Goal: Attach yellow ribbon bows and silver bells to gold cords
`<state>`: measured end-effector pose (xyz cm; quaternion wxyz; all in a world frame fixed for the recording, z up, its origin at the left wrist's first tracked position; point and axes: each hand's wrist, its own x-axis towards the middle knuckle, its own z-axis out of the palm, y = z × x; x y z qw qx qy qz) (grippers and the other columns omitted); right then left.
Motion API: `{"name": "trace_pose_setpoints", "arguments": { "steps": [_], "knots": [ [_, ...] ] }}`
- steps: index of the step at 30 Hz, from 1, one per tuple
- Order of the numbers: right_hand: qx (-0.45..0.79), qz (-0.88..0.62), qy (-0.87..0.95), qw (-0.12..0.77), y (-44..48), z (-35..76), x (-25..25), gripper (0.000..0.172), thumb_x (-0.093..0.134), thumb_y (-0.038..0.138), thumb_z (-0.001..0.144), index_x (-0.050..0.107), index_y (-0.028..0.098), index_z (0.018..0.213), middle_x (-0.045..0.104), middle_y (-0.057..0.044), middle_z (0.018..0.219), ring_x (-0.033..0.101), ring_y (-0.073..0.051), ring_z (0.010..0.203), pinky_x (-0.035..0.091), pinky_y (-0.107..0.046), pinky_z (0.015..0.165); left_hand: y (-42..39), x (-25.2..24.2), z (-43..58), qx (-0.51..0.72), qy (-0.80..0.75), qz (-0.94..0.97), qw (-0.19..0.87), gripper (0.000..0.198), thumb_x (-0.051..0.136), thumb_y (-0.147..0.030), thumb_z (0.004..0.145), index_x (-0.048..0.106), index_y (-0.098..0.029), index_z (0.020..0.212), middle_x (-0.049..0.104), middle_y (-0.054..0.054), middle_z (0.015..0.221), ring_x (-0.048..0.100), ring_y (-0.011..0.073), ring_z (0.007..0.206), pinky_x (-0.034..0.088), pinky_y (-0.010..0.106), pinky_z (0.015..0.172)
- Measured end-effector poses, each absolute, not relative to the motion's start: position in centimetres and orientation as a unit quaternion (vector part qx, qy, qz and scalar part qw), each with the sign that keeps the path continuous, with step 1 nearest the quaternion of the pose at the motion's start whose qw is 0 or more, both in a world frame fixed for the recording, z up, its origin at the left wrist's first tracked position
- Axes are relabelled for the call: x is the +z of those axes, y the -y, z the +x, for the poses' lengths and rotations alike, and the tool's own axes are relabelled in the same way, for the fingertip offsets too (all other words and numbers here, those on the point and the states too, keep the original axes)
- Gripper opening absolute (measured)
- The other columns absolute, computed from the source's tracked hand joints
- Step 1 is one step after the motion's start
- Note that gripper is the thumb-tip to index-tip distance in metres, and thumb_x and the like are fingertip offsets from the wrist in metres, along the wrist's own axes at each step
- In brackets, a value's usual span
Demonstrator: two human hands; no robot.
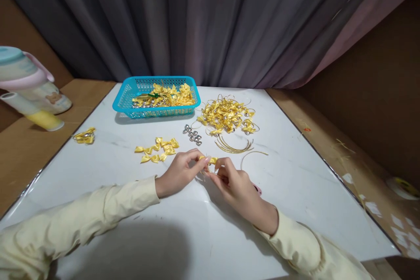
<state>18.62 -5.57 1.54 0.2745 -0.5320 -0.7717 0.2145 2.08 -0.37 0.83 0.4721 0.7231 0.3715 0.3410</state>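
Observation:
Above the middle of the table, my left hand (pixel 187 168) pinches a small yellow ribbon bow (pixel 213 160) between thumb and fingers. Close against it, my right hand (pixel 236 183) is closed on a thin gold cord at the bow's lower side; its fingertips are partly hidden. Just beyond my hands lie several silver bells (pixel 193 135) and a fan of cut gold cords (pixel 234 146). One more curved cord (pixel 254 153) rests to the right. Several loose yellow bows (pixel 157 150) are left of my left hand. A pink object (pixel 257 189) shows partly from behind my right hand.
A blue basket (pixel 155 113) with bows and bells stands at the back left. Right of it is a pile of corded bows with bells (pixel 226 113). A small yellow bundle (pixel 85 136) lies at the left edge. A bottle (pixel 29 81) and a ribbon roll (pixel 36 113) stand beyond.

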Motion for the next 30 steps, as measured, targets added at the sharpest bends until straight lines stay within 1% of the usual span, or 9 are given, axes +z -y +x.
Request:
{"name": "trace_pose_setpoints", "arguments": {
  "steps": [13, 16, 19, 21, 23, 25, 26, 28, 30],
  "knots": [
    [0.199, -0.539, 0.755, 0.317, 5.6, 18.5, 1.1, 0.016, 0.048, 0.034, 0.088, 0.042, 0.02, 0.083, 0.048, 0.007, 0.052, 0.039, -0.008, 0.04, 0.025, -0.018, 0.043, 0.5, 1.1, 2.0, 0.32, -0.353, 0.741, 0.474, 0.027, 0.047, -0.031, 0.087, 0.057, -0.015, 0.068, 0.056, 0.001, 0.071, 0.052, 0.0128, 0.07, 0.041, 0.024, 0.067],
    [0.237, -0.531, 0.752, 0.31, 5.5, 18.6, 1.7, 0.015, 0.049, 0.032, 0.088, 0.041, 0.02, 0.086, 0.046, 0.007, 0.051, 0.039, -0.008, 0.041, 0.025, -0.018, 0.043, 0.5, 1.1, 1.9, 0.308, -0.354, 0.748, 0.469, 0.025, 0.047, -0.03, 0.087, 0.058, -0.015, 0.07, 0.056, 0.001, 0.071, 0.052, 0.0122, 0.068, 0.041, 0.023, 0.066],
    [0.297, -0.501, 0.745, 0.325, 5.2, 19.4, 3.1, 0.021, 0.055, 0.033, 0.084, 0.039, 0.02, 0.088, 0.047, 0.009, 0.049, 0.04, -0.008, 0.041, 0.03, -0.018, 0.043, 0.6, 1.2, 1.9, 0.287, -0.352, 0.761, 0.463, 0.026, 0.046, -0.029, 0.087, 0.059, -0.014, 0.07, 0.056, 0.001, 0.071, 0.052, 0.0117, 0.067, 0.04, 0.022, 0.064],
    [0.262, -0.5, 0.729, 0.387, 4.8, 20.0, 4.0, 0.02, 0.056, 0.032, 0.083, 0.04, 0.02, 0.086, 0.052, 0.005, 0.057, 0.048, -0.01, 0.049, 0.039, -0.02, 0.051, 0.7, 1.4, 1.9, 0.268, -0.343, 0.769, 0.468, 0.026, 0.046, -0.028, 0.087, 0.06, -0.014, 0.07, 0.058, 0.002, 0.071, 0.053, 0.0116, 0.067, 0.041, 0.021, 0.064],
    [0.206, -0.501, 0.727, 0.422, 4.3, 20.6, 4.4, 0.014, 0.053, 0.029, 0.086, 0.043, 0.019, 0.087, 0.058, -0.002, 0.076, 0.056, -0.014, 0.07, 0.044, -0.026, 0.068, 0.9, 1.6, 1.9, 0.254, -0.333, 0.773, 0.476, 0.026, 0.046, -0.026, 0.087, 0.06, -0.014, 0.069, 0.059, 0.002, 0.072, 0.055, 0.0117, 0.067, 0.042, 0.021, 0.065],
    [0.211, -0.489, 0.751, 0.391, 3.9, 20.8, 4.3, 0.012, 0.049, 0.028, 0.088, 0.043, 0.018, 0.094, 0.057, -0.007, 0.092, 0.056, -0.017, 0.087, 0.043, -0.031, 0.079, 1.0, 1.7, 2.0, 0.245, -0.324, 0.779, 0.478, 0.026, 0.047, -0.026, 0.086, 0.06, -0.014, 0.067, 0.059, 0.003, 0.071, 0.055, 0.012, 0.067, 0.043, 0.022, 0.066],
    [0.238, -0.477, 0.766, 0.36, 3.7, 20.8, 4.0, 0.013, 0.046, 0.027, 0.089, 0.042, 0.018, 0.097, 0.057, -0.007, 0.093, 0.055, -0.017, 0.089, 0.042, -0.032, 0.08, 1.0, 1.7, 2.0, 0.241, -0.318, 0.783, 0.478, 0.026, 0.047, -0.026, 0.086, 0.06, -0.014, 0.066, 0.059, 0.003, 0.07, 0.055, 0.0122, 0.067, 0.043, 0.022, 0.066],
    [0.304, -0.441, 0.787, 0.307, 3.5, 20.6, 3.4, 0.015, 0.043, 0.025, 0.091, 0.038, 0.018, 0.104, 0.057, -0.005, 0.089, 0.055, -0.016, 0.084, 0.042, -0.032, 0.078, 1.1, 1.6, 2.0, 0.231, -0.307, 0.785, 0.485, 0.025, 0.047, -0.025, 0.085, 0.061, -0.014, 0.068, 0.06, 0.003, 0.07, 0.055, 0.0126, 0.066, 0.043, 0.023, 0.065],
    [0.357, -0.401, 0.793, 0.287, 3.5, 20.4, 3.0, 0.017, 0.04, 0.023, 0.092, 0.034, 0.017, 0.107, 0.057, -0.003, 0.082, 0.054, -0.014, 0.075, 0.043, -0.03, 0.074, 1.1, 1.5, 2.0, 0.221, -0.301, 0.783, 0.498, 0.023, 0.047, -0.025, 0.085, 0.063, -0.013, 0.072, 0.061, 0.004, 0.07, 0.054, 0.0127, 0.065, 0.042, 0.023, 0.064]
  ]
}}
